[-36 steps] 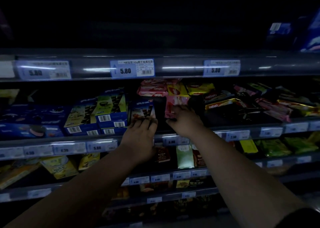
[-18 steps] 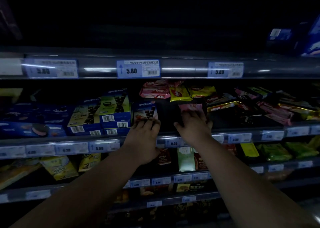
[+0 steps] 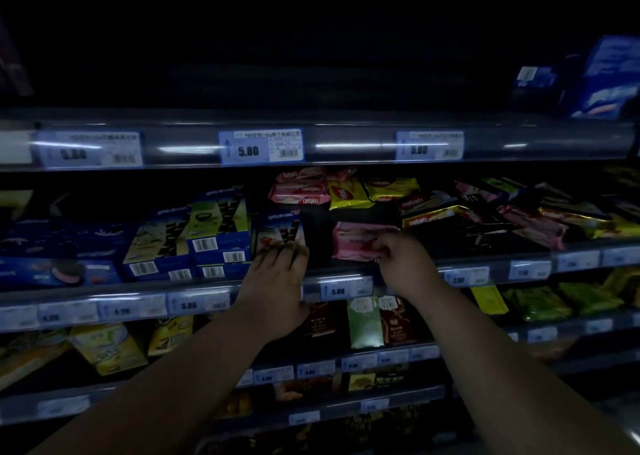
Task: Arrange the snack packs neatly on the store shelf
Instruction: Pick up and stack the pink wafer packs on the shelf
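Down low in the frame, both my arms reach up to the dim middle shelf [image 3: 408, 272]. My left hand [image 3: 277, 281] lies flat with its fingers spread out, and the tips touch the front of a blue box [image 3: 280, 233]. My right hand [image 3: 403, 264] is just right of the middle, pinching the bottom right corner of a pink snack pack [image 3: 356, 238]. The pack stands at the front of the shelf. Behind it lie more pink packs [image 3: 300, 188] and yellow packs [image 3: 349, 195]. Farther up is a price tag [image 3: 261, 146] that says 5.80.
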A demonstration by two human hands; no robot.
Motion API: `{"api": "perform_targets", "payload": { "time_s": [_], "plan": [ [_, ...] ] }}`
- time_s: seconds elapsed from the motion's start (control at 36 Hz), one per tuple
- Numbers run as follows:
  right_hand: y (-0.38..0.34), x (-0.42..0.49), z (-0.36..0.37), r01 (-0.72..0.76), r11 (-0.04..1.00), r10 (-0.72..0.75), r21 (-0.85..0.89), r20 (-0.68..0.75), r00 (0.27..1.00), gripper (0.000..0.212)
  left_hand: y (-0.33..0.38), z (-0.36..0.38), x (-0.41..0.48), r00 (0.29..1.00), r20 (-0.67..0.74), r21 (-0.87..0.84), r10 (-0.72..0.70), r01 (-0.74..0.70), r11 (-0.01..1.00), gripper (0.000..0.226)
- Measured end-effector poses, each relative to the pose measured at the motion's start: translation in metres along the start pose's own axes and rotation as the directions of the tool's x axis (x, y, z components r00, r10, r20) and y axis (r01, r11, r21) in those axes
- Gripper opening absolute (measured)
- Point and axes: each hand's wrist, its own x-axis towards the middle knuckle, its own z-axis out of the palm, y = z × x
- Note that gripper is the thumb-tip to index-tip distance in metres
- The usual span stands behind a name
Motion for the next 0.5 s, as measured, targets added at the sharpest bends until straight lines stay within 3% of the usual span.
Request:
{"api": "perform_targets", "payload": {
  "time_s": [0.08,0.25,0.36,0.44,0.5],
  "plan": [
    [0.01,-0.008,0.004,0.068,0.984,-0.086,-0.165,-0.105,0.991,0.027,0.001,0.007,-0.001,1.0,-0.025,0.036,-0.001,0.001,0.999,0.101],
    [0.012,-0.025,0.022,0.247,0.966,-0.253,-0.082,-0.072,0.965,0.021,0.024,0.02,-0.002,0.995,-0.087,0.084,0.047,-0.04,0.996,0.097],
    [0.014,-0.027,0.022,0.247,0.968,-0.249,-0.039,-0.038,0.968,0.028,0.04,0.025,0.0,0.993,-0.075,0.043,0.091,-0.088,0.995,0.09],
    [0.019,-0.024,0.018,0.238,0.96,-0.242,-0.15,-0.013,0.97,0.041,0.045,0.021,0.002,0.992,-0.054,0.039,0.11,-0.108,0.993,0.088],
    [0.017,-0.022,0.015,0.157,0.95,-0.168,-0.271,-0.02,0.986,0.05,0.045,0.018,0.001,0.992,-0.044,0.026,0.116,-0.115,0.993,0.086]
  ]
}}
